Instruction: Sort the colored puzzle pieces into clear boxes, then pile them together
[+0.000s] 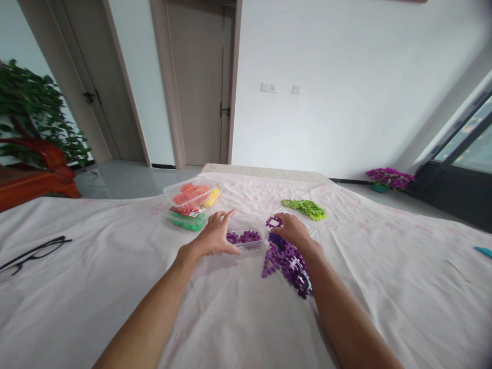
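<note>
My left hand (215, 236) spans the left end of a clear plastic box (251, 247), thumb at its near wall and fingers toward the far side. Inside the box lie purple notched building pieces (249, 236). Just right of the box, my right hand (294, 229) pinches a purple square ring-shaped piece (273, 222). Beneath that hand and wrist spreads a pile of purple pieces (294, 264), partly hidden by my forearm, with a triangular piece (270, 262) at its left edge. Behind the right hand, a clear plastic lid or tray (313, 231) shows in part.
Stacked clear boxes (169, 192) with orange, green and yellow pieces stand at the back left. Lime-green pieces (307, 208) lie at the back right. Glasses (36, 252) rest at the far left on the pale tablecloth (230, 318). A teal object (483, 251) is at the right edge.
</note>
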A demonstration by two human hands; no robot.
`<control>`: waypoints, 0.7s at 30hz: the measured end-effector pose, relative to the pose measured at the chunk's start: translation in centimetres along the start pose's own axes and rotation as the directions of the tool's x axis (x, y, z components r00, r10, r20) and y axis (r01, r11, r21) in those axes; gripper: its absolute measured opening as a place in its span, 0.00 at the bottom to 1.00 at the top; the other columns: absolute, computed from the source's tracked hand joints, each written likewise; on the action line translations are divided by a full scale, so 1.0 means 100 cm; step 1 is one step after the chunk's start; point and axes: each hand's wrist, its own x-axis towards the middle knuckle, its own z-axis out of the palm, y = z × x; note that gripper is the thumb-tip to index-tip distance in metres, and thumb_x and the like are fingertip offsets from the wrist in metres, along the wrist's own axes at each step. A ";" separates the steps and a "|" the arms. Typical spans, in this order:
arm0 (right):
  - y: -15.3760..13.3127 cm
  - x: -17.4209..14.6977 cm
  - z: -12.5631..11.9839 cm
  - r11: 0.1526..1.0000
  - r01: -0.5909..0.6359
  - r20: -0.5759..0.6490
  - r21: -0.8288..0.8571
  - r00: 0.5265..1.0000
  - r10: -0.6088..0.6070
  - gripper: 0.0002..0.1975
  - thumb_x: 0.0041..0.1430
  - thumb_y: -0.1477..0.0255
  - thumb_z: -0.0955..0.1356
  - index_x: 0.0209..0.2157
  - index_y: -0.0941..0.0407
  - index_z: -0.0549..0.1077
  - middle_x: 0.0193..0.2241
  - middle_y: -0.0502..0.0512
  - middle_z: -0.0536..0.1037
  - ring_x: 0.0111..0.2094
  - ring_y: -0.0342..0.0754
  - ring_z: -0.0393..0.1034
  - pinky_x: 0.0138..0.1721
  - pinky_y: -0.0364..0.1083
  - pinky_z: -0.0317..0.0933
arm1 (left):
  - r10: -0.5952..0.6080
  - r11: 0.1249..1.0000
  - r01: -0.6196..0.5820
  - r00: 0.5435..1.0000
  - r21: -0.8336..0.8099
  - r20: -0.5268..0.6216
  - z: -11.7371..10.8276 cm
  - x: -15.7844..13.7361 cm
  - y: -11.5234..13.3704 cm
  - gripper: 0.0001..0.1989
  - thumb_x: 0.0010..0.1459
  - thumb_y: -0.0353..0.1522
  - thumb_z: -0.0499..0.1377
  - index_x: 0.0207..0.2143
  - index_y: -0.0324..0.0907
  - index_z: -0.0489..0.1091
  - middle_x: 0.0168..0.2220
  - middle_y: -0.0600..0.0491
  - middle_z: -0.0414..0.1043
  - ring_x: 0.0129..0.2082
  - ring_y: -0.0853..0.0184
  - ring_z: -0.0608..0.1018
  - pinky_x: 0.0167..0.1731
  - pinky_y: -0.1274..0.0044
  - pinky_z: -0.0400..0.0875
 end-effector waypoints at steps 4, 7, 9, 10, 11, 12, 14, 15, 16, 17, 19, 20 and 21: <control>-0.018 -0.002 -0.016 0.963 0.113 -0.141 0.245 0.987 -0.080 0.26 0.50 0.67 0.73 0.52 0.53 0.73 0.46 0.56 0.78 0.45 0.52 0.72 0.46 0.47 0.61 | -0.059 0.998 0.059 0.998 -0.003 0.011 -0.001 -0.002 0.003 0.63 0.31 0.46 0.72 0.68 0.50 0.43 0.57 0.43 0.55 0.59 0.46 0.60 0.58 0.59 0.57; -0.041 -0.009 -0.021 0.900 0.247 -0.105 0.358 0.969 -0.224 0.25 0.47 0.71 0.74 0.50 0.52 0.74 0.46 0.54 0.79 0.44 0.51 0.72 0.46 0.47 0.63 | -0.052 0.997 0.052 0.999 -0.049 0.010 -0.001 -0.002 0.004 0.64 0.32 0.45 0.72 0.68 0.51 0.41 0.57 0.43 0.54 0.59 0.46 0.60 0.57 0.59 0.59; -0.057 -0.015 -0.020 0.874 0.312 -0.061 0.372 0.948 -0.313 0.25 0.47 0.73 0.74 0.49 0.52 0.75 0.45 0.54 0.79 0.43 0.51 0.72 0.46 0.47 0.63 | -0.040 0.997 0.040 0.999 -0.071 0.007 0.000 -0.002 0.004 0.64 0.33 0.45 0.72 0.68 0.52 0.40 0.58 0.43 0.54 0.60 0.46 0.60 0.57 0.59 0.59; -0.063 -0.017 -0.017 0.866 0.338 -0.044 0.368 0.937 -0.347 0.25 0.47 0.74 0.74 0.49 0.52 0.76 0.44 0.54 0.79 0.43 0.51 0.72 0.46 0.47 0.63 | -0.032 0.997 0.032 0.999 -0.077 0.004 0.001 -0.001 0.003 0.64 0.33 0.45 0.72 0.68 0.52 0.40 0.59 0.43 0.53 0.60 0.47 0.60 0.57 0.60 0.59; -0.069 -0.018 -0.014 0.859 0.359 -0.029 0.365 0.927 -0.374 0.24 0.47 0.74 0.74 0.49 0.52 0.76 0.44 0.54 0.79 0.43 0.51 0.72 0.46 0.47 0.63 | -0.023 0.996 0.023 1.000 -0.080 0.002 0.002 -0.001 0.003 0.63 0.33 0.45 0.72 0.68 0.52 0.40 0.60 0.43 0.53 0.60 0.47 0.60 0.57 0.60 0.59; -0.073 -0.019 -0.009 0.852 0.373 -0.019 0.368 0.919 -0.394 0.24 0.47 0.75 0.73 0.49 0.52 0.76 0.43 0.54 0.80 0.43 0.51 0.72 0.46 0.47 0.63 | -0.016 0.996 0.016 1.000 -0.082 0.000 0.002 -0.001 0.002 0.63 0.33 0.44 0.72 0.68 0.52 0.40 0.60 0.43 0.53 0.61 0.47 0.59 0.57 0.60 0.59; -0.078 -0.018 0.001 0.834 0.380 -0.002 0.400 0.910 -0.415 0.25 0.47 0.75 0.73 0.50 0.53 0.76 0.43 0.54 0.80 0.43 0.51 0.73 0.46 0.47 0.64 | -0.011 0.996 0.010 1.000 -0.085 -0.002 0.003 0.000 0.001 0.63 0.33 0.44 0.73 0.68 0.52 0.41 0.61 0.43 0.52 0.61 0.47 0.59 0.58 0.60 0.59; -0.079 -0.017 0.006 0.822 0.378 0.006 0.426 0.907 -0.420 0.25 0.47 0.75 0.73 0.51 0.53 0.75 0.44 0.54 0.79 0.43 0.50 0.73 0.46 0.47 0.64 | -0.011 0.996 0.010 1.000 -0.089 -0.003 0.004 0.000 0.001 0.64 0.32 0.44 0.73 0.68 0.52 0.41 0.61 0.43 0.52 0.61 0.47 0.59 0.58 0.60 0.59; -0.080 -0.016 0.011 0.810 0.373 0.012 0.453 0.906 -0.424 0.26 0.47 0.75 0.73 0.51 0.53 0.75 0.45 0.55 0.79 0.42 0.50 0.73 0.45 0.46 0.65 | -0.011 0.995 0.011 1.000 -0.095 -0.004 0.004 0.000 0.000 0.64 0.32 0.44 0.73 0.68 0.51 0.42 0.61 0.43 0.52 0.61 0.47 0.59 0.58 0.60 0.58; -0.081 -0.015 0.014 0.799 0.366 0.016 0.476 0.905 -0.424 0.26 0.47 0.75 0.73 0.52 0.54 0.74 0.46 0.55 0.79 0.42 0.49 0.74 0.45 0.46 0.65 | -0.011 0.995 0.010 1.000 -0.101 -0.007 0.004 -0.001 0.000 0.63 0.32 0.44 0.73 0.67 0.51 0.42 0.61 0.43 0.52 0.61 0.47 0.59 0.58 0.60 0.58; -0.081 -0.014 0.016 0.787 0.356 0.014 0.503 0.908 -0.420 0.25 0.48 0.75 0.73 0.51 0.54 0.74 0.47 0.56 0.78 0.42 0.49 0.74 0.43 0.45 0.66 | -0.008 0.994 0.006 1.000 -0.108 -0.013 0.005 -0.001 -0.001 0.63 0.32 0.44 0.73 0.67 0.52 0.42 0.61 0.44 0.52 0.61 0.47 0.59 0.58 0.60 0.58; -0.080 -0.014 0.015 0.789 0.351 0.006 0.505 0.912 -0.410 0.24 0.50 0.74 0.72 0.50 0.54 0.75 0.46 0.56 0.78 0.42 0.49 0.74 0.43 0.45 0.66 | -0.008 0.994 0.006 1.000 -0.106 -0.015 0.005 -0.001 -0.001 0.63 0.32 0.43 0.73 0.67 0.53 0.42 0.61 0.44 0.52 0.61 0.48 0.59 0.58 0.60 0.58; -0.079 -0.014 0.012 0.797 0.341 -0.008 0.498 0.921 -0.389 0.21 0.51 0.74 0.72 0.49 0.53 0.75 0.46 0.56 0.79 0.42 0.49 0.74 0.44 0.45 0.66 | -0.008 0.995 0.007 1.000 -0.103 -0.013 0.005 -0.001 -0.001 0.63 0.33 0.43 0.73 0.67 0.53 0.41 0.61 0.44 0.52 0.61 0.47 0.59 0.58 0.59 0.58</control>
